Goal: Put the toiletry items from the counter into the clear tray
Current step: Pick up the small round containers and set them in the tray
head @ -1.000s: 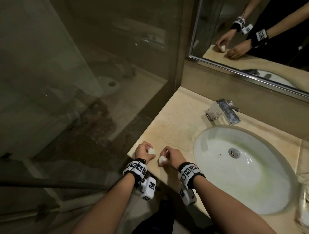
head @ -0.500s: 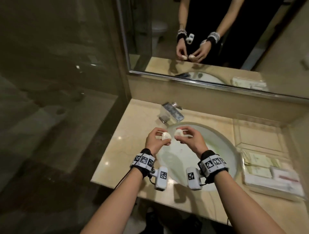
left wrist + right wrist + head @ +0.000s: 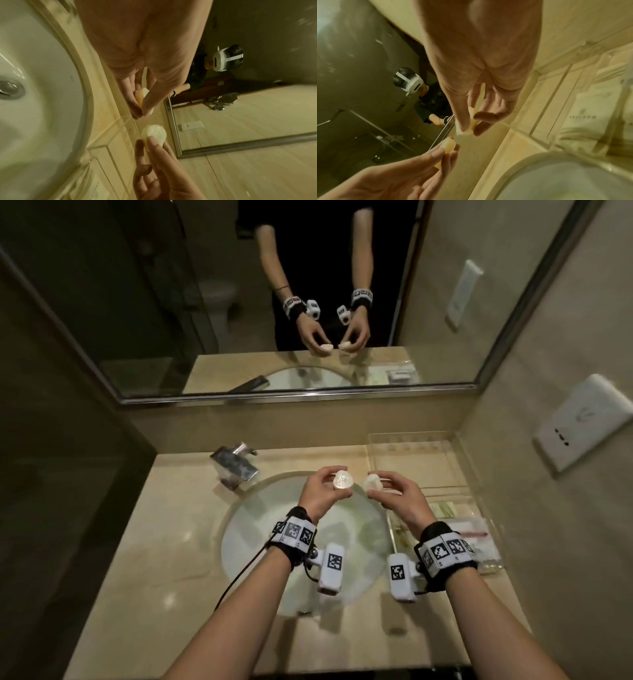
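Both hands hover over the back of the basin, each with a small round white wrapped soap. My left hand (image 3: 330, 487) pinches one soap (image 3: 342, 482) between thumb and fingers, its flat face up. In the left wrist view that soap (image 3: 143, 96) shows edge-on in my left hand (image 3: 141, 108). My right hand (image 3: 383, 489) pinches the other soap (image 3: 373, 481), seen closer in the right wrist view as the soap (image 3: 471, 126) in my right hand (image 3: 471, 127). The clear tray (image 3: 419, 465) stands to the right of the hands on the counter.
Flat sachets (image 3: 445, 508) and a white packet (image 3: 471, 534) lie in the tray's near part. The white sink (image 3: 260, 529) lies below the hands, with a chrome faucet (image 3: 234, 465) at its back left. A mirror (image 3: 308, 392) edges the back wall, and a wall socket (image 3: 582, 419) sits on the right.
Both hands lifted off the counter's left front edge and moved right over the basin, each carrying its soap. The view swung right and the tray came into sight.
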`<state>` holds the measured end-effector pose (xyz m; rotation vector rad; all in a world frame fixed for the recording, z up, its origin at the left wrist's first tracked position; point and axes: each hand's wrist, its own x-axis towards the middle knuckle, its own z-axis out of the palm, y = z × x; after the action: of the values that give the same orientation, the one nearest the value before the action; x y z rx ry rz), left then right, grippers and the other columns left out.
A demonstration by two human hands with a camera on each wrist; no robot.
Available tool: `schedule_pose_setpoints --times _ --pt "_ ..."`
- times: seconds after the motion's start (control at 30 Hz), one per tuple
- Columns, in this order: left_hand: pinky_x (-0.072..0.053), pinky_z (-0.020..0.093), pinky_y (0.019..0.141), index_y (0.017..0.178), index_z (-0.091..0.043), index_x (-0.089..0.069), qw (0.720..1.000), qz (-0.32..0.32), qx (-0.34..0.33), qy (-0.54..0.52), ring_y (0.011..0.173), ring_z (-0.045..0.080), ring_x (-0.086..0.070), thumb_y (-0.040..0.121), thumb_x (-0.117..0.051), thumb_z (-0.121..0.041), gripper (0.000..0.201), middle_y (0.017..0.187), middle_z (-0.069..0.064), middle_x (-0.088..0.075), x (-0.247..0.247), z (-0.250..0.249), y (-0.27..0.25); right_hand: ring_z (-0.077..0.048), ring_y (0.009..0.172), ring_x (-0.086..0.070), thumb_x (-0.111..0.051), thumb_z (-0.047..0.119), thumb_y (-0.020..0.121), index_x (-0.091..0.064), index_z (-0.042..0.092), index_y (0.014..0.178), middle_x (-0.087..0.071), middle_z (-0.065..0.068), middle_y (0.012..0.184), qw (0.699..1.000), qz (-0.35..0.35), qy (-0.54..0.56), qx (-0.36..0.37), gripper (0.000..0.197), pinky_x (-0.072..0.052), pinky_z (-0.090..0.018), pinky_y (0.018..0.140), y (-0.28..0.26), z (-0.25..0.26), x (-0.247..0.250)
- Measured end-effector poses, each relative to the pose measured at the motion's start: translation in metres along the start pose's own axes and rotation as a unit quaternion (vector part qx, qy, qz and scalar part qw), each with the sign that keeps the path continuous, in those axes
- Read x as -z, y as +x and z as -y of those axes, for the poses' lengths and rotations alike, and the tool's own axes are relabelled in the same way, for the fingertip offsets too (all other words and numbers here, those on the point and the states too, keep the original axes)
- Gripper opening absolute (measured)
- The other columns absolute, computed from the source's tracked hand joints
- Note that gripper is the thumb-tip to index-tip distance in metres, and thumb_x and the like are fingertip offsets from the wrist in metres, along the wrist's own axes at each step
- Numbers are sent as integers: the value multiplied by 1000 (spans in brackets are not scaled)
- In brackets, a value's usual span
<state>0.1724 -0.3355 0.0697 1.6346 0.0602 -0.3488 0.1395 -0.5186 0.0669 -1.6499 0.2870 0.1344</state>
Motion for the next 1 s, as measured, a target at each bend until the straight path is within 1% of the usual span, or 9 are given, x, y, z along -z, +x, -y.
schedule_pose_setpoints --times 0.13,0.3,0.47,0.53,0.63,0.73,0.8,0.9,1.0 --pt "-54 24 81 116 -13 -65 999 37 -3 27 89 17 -62 69 -76 4 51 109 16 -65 -52 -6 24 -13 84 -65 -79 8 76 -60 8 113 -67 -8 106 997 -61 31 -30 41 -51 -20 68 8 -4 50" --pt "-55 39 92 115 -15 -65 997 66 8 29 96 35 -67 73 -70 8 48 117 24 -62 -107 -11 46 -21 92 -67 -75 5 80 -62 10 108 -68 -14 108 989 -110 90 -46 31 -54 -34 88 13 -11 101" --pt "-52 41 97 120 -13 -62 993 107 33 28 107 41 -63 74 -69 10 51 107 15 -61 -142 -16 58 -31 92 -70 -63 -5 87 -61 1 115 -66 -26 112 971 -121 196 -62 29 -60 -28 79 13 -11 128" --pt "-54 36 94 120 -13 -63 992 119 30 26 106 39 -63 73 -71 9 53 103 12 -62 -151 -15 63 -26 87 -71 -62 -3 89 -59 -2 121 -65 -24 113 968 -124 207 -68 32 -61 -25 74 12 -11 134" --pt "-58 26 82 119 -11 -64 991 133 33 0 92 28 -66 78 -68 8 45 105 14 -59 -160 -11 69 -10 76 -71 -62 5 91 -58 3 122 -68 -17 111 969 -134 191 -77 31 -56 -14 63 9 -13 139" --pt "-60 31 76 112 -10 -66 988 138 61 -35 71 23 -68 88 -63 -3 26 104 14 -54 -166 -6 71 -14 76 -72 -63 3 90 -58 1 123 -68 -19 113 964 -146 210 -75 33 -59 -19 68 5 -17 140" --pt "-60 32 68 104 -6 -66 987 140 74 -26 61 21 -63 92 -60 -15 16 91 12 -55 -170 -4 71 -15 75 -73 -64 -1 88 -61 1 120 -68 -17 112 963 -162 206 -56 31 -58 -19 61 2 -18 140" --pt "-58 29 59 94 -7 -64 979 164 117 -25 58 20 -59 91 -61 -35 28 83 9 -58 -174 -2 71 -5 78 -72 -70 0 83 -69 8 109 -73 -2 101 980 -175 98 -18 27 -48 -9 49 -2 -20 138" --pt "-54 25 57 101 -7 -64 973 175 141 -46 60 20 -60 85 -69 -35 33 89 12 -60 -175 6 74 -6 90 -72 -70 -5 80 -72 8 104 -73 -4 107 985 -168 48 13 28 -53 -11 59 -2 -25 139"
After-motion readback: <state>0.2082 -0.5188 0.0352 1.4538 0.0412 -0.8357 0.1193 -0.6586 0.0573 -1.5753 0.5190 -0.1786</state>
